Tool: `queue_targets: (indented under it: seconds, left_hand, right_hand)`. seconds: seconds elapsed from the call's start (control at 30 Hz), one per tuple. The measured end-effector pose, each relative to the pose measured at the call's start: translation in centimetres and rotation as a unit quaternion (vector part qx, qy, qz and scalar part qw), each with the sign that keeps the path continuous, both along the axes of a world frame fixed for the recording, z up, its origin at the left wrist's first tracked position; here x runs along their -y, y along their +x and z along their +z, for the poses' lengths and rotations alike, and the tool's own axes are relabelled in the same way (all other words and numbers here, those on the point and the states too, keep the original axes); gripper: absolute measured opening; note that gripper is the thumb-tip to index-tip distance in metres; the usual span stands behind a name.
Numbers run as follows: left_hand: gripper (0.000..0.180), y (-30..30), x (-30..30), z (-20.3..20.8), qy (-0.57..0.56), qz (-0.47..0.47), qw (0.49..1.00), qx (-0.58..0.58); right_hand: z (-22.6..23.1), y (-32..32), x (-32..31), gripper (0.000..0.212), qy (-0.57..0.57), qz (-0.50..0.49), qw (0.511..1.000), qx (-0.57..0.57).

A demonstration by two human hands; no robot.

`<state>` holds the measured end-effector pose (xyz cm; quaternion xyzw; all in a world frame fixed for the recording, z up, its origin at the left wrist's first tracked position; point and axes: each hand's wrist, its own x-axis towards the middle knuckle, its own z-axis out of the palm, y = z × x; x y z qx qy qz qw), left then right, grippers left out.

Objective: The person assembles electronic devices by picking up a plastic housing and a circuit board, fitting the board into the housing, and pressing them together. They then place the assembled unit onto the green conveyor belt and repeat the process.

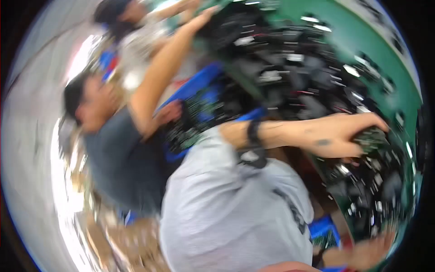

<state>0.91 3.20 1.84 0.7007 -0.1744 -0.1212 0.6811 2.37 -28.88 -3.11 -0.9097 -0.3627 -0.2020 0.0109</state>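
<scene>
Lower-right hand (374,250): smeared, its fingers indistinct — the forearm is cut by the lower edge.
Green board (370,141): partly hidden by the left hand (346,136), its parts blurred.
Dark pieces (301,68): streaked — kinds unreadable.
Farther co-worker (142,47): cut by the top edge.

Co-worker in dark grey shirt (127,156) and second co-worker in light top (145,50), left of green worktop (337,16).
Blue crate (208,74) just beside the dark-shirted one. Blue-and-red object (108,63) near the second's back, kind unclear. Lower left: brown shapes (140,235), carton-like, blurred. Pale grey surface (36,113) along left rim; floor or wall, cannot tell.
</scene>
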Motion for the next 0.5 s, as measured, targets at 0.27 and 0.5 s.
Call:
queue_targets:
  seconds: [0.27,0.5]
  left_hand:
    - [0.038,-4.4,-2.4,-3.1,-0.300,0.121,0.933,-0.155]
    - [0.038,-5.8,-0.6,-6.9,-0.319,0.122,0.935,-0.100]
  right_hand:
    - [-8.9,1.1,6.4,0.047,0.036,0.013,0.998,-0.056]
    - [-10.5,-0.2,12.1,0.042,0.053,-0.088,0.994,-0.036]
